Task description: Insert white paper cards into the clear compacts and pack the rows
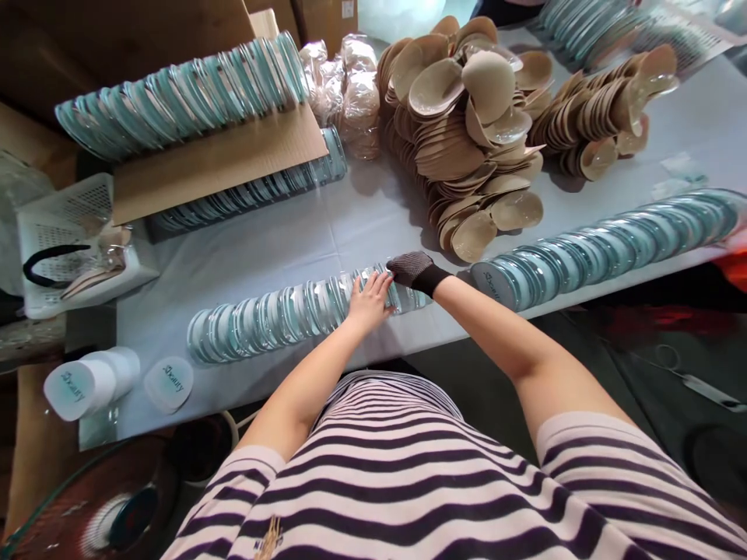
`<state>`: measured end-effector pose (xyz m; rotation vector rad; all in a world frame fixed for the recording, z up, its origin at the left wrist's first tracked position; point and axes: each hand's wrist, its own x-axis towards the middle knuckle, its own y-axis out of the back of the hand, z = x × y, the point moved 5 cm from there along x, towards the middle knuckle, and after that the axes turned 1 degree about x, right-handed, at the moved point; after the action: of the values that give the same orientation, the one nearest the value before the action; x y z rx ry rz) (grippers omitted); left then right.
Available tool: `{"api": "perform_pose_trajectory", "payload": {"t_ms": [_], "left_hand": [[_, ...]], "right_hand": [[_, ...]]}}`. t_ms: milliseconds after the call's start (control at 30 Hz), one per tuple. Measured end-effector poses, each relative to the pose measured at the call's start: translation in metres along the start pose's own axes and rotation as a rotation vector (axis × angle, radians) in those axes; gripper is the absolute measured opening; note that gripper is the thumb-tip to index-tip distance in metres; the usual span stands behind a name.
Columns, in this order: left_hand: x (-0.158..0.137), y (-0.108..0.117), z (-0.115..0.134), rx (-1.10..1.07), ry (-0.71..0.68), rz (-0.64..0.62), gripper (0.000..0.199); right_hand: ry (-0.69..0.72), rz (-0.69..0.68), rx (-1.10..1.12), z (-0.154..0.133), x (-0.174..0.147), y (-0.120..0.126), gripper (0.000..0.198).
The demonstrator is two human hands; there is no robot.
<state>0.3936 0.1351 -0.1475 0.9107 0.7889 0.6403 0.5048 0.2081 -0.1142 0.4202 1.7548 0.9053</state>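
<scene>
A long row of clear round plastic cases, stacked on edge, lies along the near part of the table. My left hand is bare and rests on the row toward its right end, fingers stretched and slightly apart. Just right of it, my right hand wears a dark knitted glove. Its fingers are bent together over the top of the row's right end; whatever lies under them is hidden. A second row of similar cases, with a printed card showing at its front, begins beyond my right wrist.
Piled beige cup-shaped pads stand behind my hands, with more beige pads farther right. Stacked cases and a cardboard sheet are at back left. A white basket and printed white cards sit left.
</scene>
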Motion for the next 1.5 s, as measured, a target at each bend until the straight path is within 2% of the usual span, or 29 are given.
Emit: {"api": "perform_pose_trajectory", "payload": {"t_ms": [133, 300, 367, 433, 500, 567, 700, 733, 800, 867, 933, 1033, 1167, 1300, 1500], "left_hand": [[0.001, 0.003, 0.002, -0.009, 0.007, -0.003, 0.07], [0.0, 0.005, 0.002, 0.007, 0.023, -0.041, 0.07], [-0.002, 0.006, 0.002, 0.01, 0.017, -0.041, 0.069], [-0.004, 0.008, 0.002, 0.007, 0.019, -0.04, 0.069], [-0.004, 0.012, 0.003, -0.002, 0.021, -0.049, 0.068], [0.0, 0.017, 0.008, -0.004, -0.007, -0.055, 0.066], [0.022, 0.02, 0.027, 0.001, -0.114, -0.045, 0.073], [0.029, 0.018, 0.031, 0.001, -0.118, -0.051, 0.076], [0.039, 0.012, 0.036, 0.009, -0.11, -0.069, 0.079], [0.045, 0.006, 0.037, 0.021, -0.108, -0.075, 0.079], [0.045, 0.002, 0.036, 0.029, -0.113, -0.067, 0.079], [0.043, 0.0, 0.034, 0.037, -0.119, -0.071, 0.08], [0.041, 0.0, 0.036, 0.042, -0.135, -0.083, 0.08], [0.044, 0.001, 0.039, 0.045, -0.098, -0.122, 0.083], [0.058, 0.006, 0.041, -0.002, 0.012, -0.127, 0.091]], "right_hand": [[-0.141, 0.125, 0.125, 0.004, -0.046, -0.053, 0.037], [-0.232, 0.099, 0.269, -0.01, -0.074, -0.13, 0.039], [-0.244, 0.09, 0.292, -0.013, -0.075, -0.149, 0.038], [-0.241, 0.098, 0.309, -0.014, -0.076, -0.156, 0.039], [-0.234, 0.115, 0.325, -0.013, -0.08, -0.152, 0.041], [-0.232, 0.16, 0.34, -0.006, -0.085, -0.134, 0.044], [-0.345, 0.344, 0.304, 0.027, -0.08, -0.062, 0.044], [-0.387, 0.337, 0.26, 0.037, -0.072, -0.043, 0.043], [-0.424, 0.187, 0.155, 0.056, -0.046, -0.014, 0.043], [-0.394, -0.002, 0.099, 0.07, -0.019, 0.004, 0.042], [-0.33, -0.13, 0.09, 0.08, 0.004, 0.017, 0.041], [-0.21, -0.249, 0.065, 0.082, 0.023, 0.028, 0.035], [-0.118, -0.318, -0.019, 0.063, 0.034, 0.03, 0.029], [-0.089, -0.217, -0.065, 0.045, 0.032, 0.028, 0.031], [-0.107, -0.031, -0.006, 0.062, 0.007, 0.013, 0.034]]}}
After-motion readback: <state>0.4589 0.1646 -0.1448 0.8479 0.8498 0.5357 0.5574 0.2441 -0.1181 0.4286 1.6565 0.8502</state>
